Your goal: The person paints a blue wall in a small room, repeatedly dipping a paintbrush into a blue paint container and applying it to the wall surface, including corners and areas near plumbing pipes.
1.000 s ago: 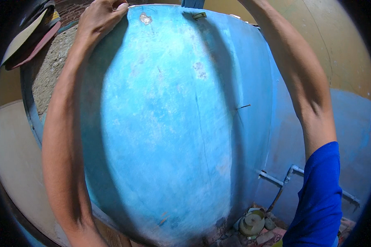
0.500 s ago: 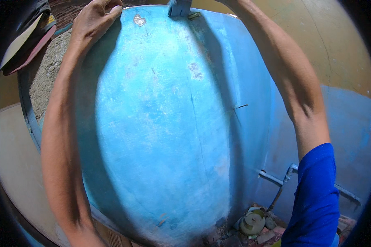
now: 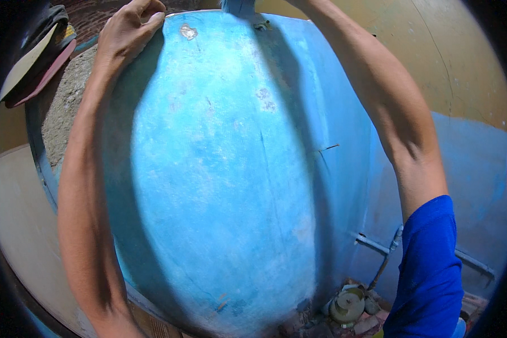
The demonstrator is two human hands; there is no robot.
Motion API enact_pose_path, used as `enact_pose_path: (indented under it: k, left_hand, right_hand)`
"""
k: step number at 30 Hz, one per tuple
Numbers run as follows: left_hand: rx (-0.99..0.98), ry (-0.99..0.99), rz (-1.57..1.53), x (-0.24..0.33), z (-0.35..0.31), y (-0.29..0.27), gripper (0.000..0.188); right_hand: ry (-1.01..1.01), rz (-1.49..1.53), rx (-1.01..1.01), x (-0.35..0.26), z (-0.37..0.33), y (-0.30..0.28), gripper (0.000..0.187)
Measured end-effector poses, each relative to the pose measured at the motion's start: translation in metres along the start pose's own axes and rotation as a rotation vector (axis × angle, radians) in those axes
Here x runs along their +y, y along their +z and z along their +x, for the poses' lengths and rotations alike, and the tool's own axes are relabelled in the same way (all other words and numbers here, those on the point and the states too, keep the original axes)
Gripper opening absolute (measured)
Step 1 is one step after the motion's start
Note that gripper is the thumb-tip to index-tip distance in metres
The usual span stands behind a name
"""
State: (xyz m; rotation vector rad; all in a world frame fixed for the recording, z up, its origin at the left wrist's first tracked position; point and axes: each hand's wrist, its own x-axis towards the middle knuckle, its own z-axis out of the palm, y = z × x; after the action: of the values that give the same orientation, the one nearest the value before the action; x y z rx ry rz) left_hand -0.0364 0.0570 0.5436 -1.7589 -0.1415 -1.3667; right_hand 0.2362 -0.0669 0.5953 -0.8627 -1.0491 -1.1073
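Observation:
A blue painted wall [image 3: 214, 152] with worn patches and a thin crack fills the middle. At its upper left corner my left hand [image 3: 130, 31] is closed, with curled fingers and the thumb against the top edge; some fingers are partly hidden. The right forearm [image 3: 377, 84] reaches up past the wall's right side, and my right hand is beyond the top of the picture. A blue-coated block with a frayed lower edge, like paintbrush bristles, [image 3: 239, 7] touches the wall's top; what holds it is out of view.
A nail [image 3: 329, 147] sticks out of the wall, right of the middle. Caps [image 3: 36, 62] hang at the upper left beside rough bare plaster [image 3: 67, 107]. Pipes [image 3: 372, 243] run along the lower right wall above a round pale container [image 3: 346, 306] and rubble.
The blue block has shifted slightly left and up, part of it leaving the picture. The right forearm has moved a little left. My left hand stays at the wall's corner.

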Motion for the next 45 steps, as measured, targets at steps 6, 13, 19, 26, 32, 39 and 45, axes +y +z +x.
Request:
enact_pose_path:
  k: [6, 13, 19, 26, 32, 39, 45]
  left_hand:
    - [0.074, -0.221, -0.12, 0.055, -0.001, -0.036, 0.021]
    - [0.104, -0.188, -0.127, 0.067, -0.002, -0.026, 0.024]
    - [0.008, -0.06, -0.052, -0.009, -0.003, 0.001, 0.028]
    - [-0.009, -0.113, 0.009, 0.015, -0.002, -0.003, 0.029]
    - [-0.036, -0.123, -0.005, 0.015, -0.005, -0.006, 0.028]
    - [-0.006, -0.1, -0.043, 0.015, -0.002, -0.008, 0.027]
    - [-0.057, -0.123, 0.034, 0.021, -0.001, -0.013, 0.026]
  right_hand:
    - [-0.09, 0.265, -0.308, -0.027, -0.006, -0.014, 0.04]
    - [0.012, 0.04, 0.033, -0.001, 0.014, 0.006, 0.053]
    - [0.094, 0.44, 0.116, 0.013, -0.033, -0.067, 0.033]
    - [0.195, 0.844, 0.11, 0.013, -0.098, -0.086, 0.021]
    - [-0.11, 0.912, 0.087, -0.004, -0.12, -0.065, 0.012]
    - [-0.882, 0.355, -0.16, 0.017, -0.132, -0.082, 0.023]
    - [-0.669, 0.293, -0.422, 0.015, -0.184, -0.126, 0.029]
